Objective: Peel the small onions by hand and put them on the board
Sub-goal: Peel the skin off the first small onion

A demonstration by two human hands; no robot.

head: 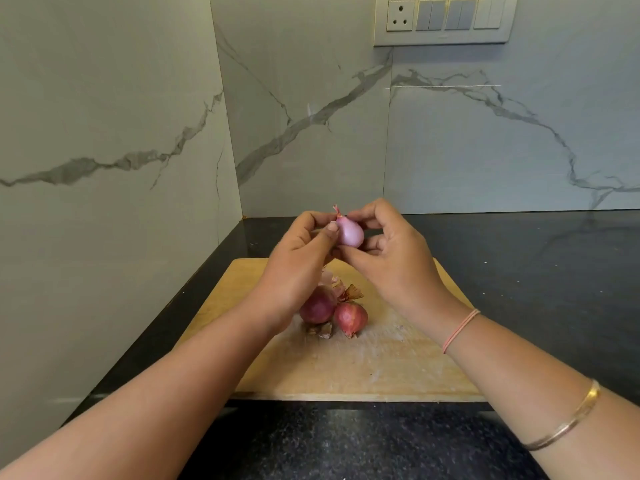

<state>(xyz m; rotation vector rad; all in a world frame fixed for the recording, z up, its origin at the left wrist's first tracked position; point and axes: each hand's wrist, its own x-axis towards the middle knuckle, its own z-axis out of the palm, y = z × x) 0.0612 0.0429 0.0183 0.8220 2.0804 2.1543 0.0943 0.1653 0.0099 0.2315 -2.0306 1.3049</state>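
A small pale-pink peeled onion (pixel 349 232) with a short stem tip is held above the far end of the wooden board (pixel 381 362). My left hand (pixel 298 261) pinches its left side with thumb and fingers. My right hand (pixel 388 251) pinches its right side and its top near the stem. Below my hands, two onions in their red skin lie on the board: one (pixel 317 308) is partly hidden by my left wrist, the other (pixel 350 318) touches it on the right. Loose dry skins (pixel 348 292) lie behind and in front of them.
The board lies on a black stone counter (pixel 536 271) in a corner of marble-patterned walls. The left wall (pixel 104 168) stands close to the board's left side. A switch panel (pixel 443 19) sits high on the back wall.
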